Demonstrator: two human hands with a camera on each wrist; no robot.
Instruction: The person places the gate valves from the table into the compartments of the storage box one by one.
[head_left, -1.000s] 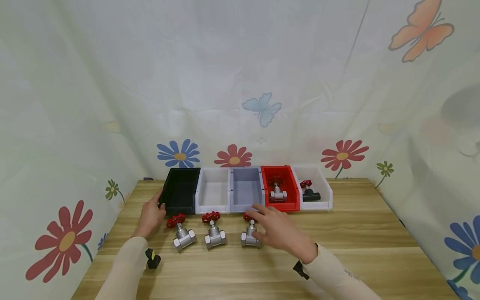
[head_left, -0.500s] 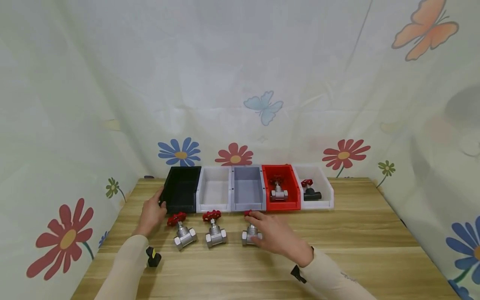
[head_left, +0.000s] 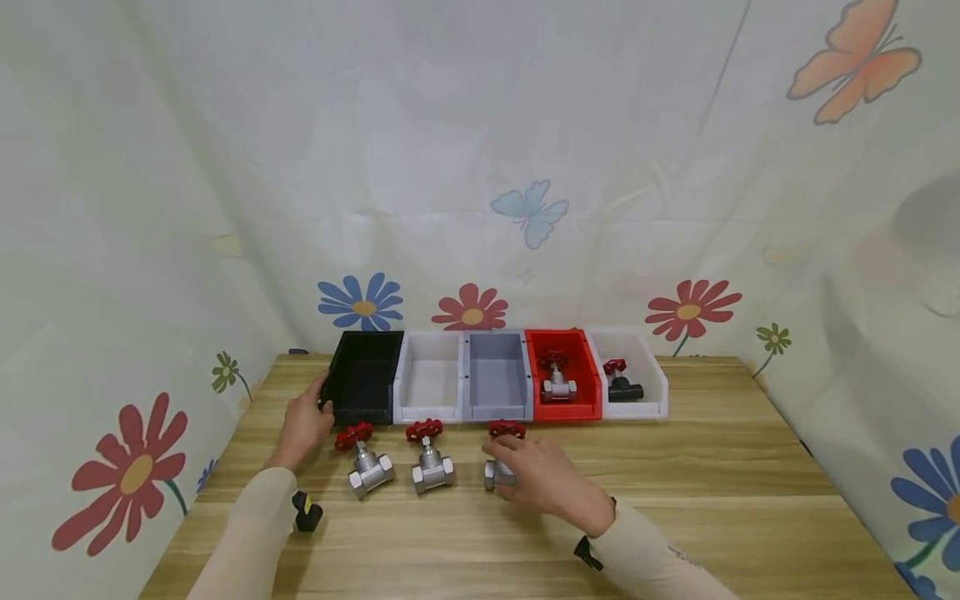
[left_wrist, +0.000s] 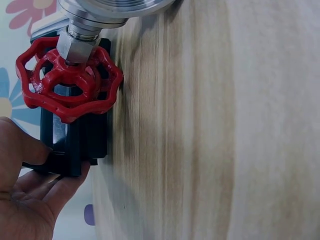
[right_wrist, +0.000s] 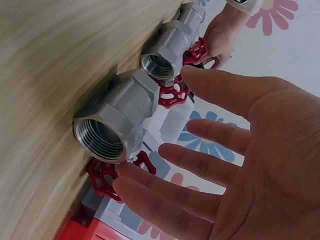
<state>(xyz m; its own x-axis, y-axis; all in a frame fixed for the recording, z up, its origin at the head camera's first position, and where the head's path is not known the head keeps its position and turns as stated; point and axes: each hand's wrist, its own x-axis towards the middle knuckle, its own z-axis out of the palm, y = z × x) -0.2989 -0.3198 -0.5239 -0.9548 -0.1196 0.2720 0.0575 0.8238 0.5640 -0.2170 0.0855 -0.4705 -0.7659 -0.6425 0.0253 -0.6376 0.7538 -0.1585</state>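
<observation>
My left hand (head_left: 303,429) grips the left side of the black bin (head_left: 360,413); in the left wrist view the thumb (left_wrist: 35,151) lies over the rim, with fingers beneath. My right hand (head_left: 547,477) reaches over the rightmost loose gate valve (head_left: 495,476), partly covering its silver body. In the right wrist view the fingers are spread and loosely extended, with fingertips right at that valve's red handwheel (right_wrist: 102,177). Farther left, a middle gate valve (head_left: 432,473) and a left gate valve (head_left: 371,473) lie on the table, handwheels toward the bins.
Joined in a row with the black bin are a white bin (head_left: 430,413), a grey bin (head_left: 498,412), a red bin (head_left: 570,412) holding a gate valve (head_left: 558,387), and another white bin (head_left: 637,410) holding a dark-bodied valve (head_left: 622,390). A printed curtain (head_left: 420,167) backs the wooden table (head_left: 712,450).
My right hand has shifted left and nearer to me over the rightmost valve, exposing more of its red handwheel. The left hand stays at the black bin. The head view has shifted slightly.
</observation>
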